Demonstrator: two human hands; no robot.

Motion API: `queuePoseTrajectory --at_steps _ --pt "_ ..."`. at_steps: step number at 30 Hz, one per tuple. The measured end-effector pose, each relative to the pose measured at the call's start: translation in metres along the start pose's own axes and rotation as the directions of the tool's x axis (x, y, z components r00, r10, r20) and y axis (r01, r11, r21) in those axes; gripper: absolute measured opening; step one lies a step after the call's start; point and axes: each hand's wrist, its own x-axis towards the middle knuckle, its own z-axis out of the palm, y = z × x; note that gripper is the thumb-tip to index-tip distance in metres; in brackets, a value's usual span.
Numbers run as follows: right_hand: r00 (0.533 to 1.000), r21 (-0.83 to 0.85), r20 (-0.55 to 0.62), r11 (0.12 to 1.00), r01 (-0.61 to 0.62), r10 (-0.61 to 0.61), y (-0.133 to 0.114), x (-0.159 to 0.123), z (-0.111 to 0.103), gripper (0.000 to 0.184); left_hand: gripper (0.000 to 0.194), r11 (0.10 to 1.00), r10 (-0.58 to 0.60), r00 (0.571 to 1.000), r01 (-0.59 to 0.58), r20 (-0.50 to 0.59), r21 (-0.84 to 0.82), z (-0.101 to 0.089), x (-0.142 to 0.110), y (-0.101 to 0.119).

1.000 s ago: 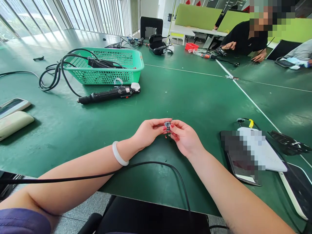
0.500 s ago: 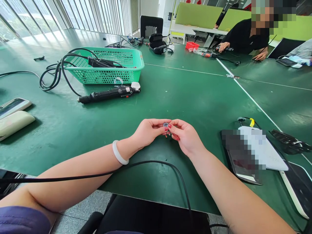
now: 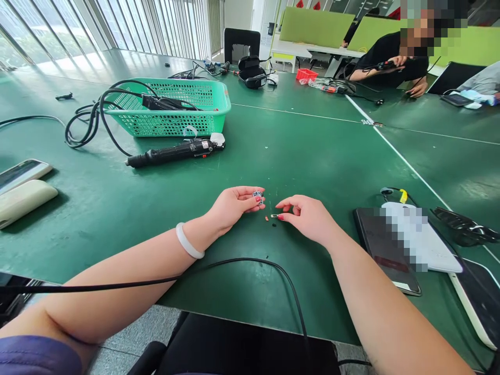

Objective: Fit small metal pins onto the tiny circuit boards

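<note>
At nine o'clock from the left hand [image 3: 228,209], a cream case [image 3: 29,203] is seen on the green table [image 3: 128,208]; at eleven, a perforated basket [image 3: 175,124] is set, with a corded electric screwdriver [image 3: 172,153] laid beside it, at ten; by the left thumb and fingers a small grey part [image 3: 258,197] is pinched, held at their tips; at five o'clock from it, a tiny red piece [image 3: 266,218] and black piece [image 3: 274,225] are left lying; at four, a pale sliver [image 3: 274,215] is met by the thumb of the right hand [image 3: 310,221], but whether it is gripped cannot be told.
</note>
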Motion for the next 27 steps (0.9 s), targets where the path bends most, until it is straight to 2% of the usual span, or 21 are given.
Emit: queuePoseTrajectory --at_steps 7,12,20,24,27 --pt "0.997 -0.095 0.004 0.992 0.08 -0.08 -0.003 0.002 0.01 0.009 0.016 0.997 -0.051 0.998 0.049 -0.031 -0.054 0.002 -0.003 0.002" --pt "0.995 -0.107 -0.014 0.989 0.1 -0.103 -0.004 0.003 0.01 0.016 0.013 0.998 -0.047 0.999 0.046 -0.025 -0.039 0.0 0.0 -0.001" --pt "0.998 0.022 -0.059 0.999 0.024 -0.022 -0.004 0.0 0.006 0.018 0.018 0.999 -0.022 0.999 0.023 -0.024 0.029 -0.001 0.0 0.004" --pt "0.992 -0.075 -0.123 0.997 0.024 -0.033 0.002 0.002 0.003 0.019 0.016 0.999 -0.022 0.999 0.023 -0.025 0.036 0.0 -0.001 0.003" --pt "0.992 -0.148 -0.12 0.989 0.029 -0.047 0.004 0.001 0.0 0.02 0.016 0.999 -0.043 0.999 0.043 -0.005 0.018 0.001 -0.002 0.001"
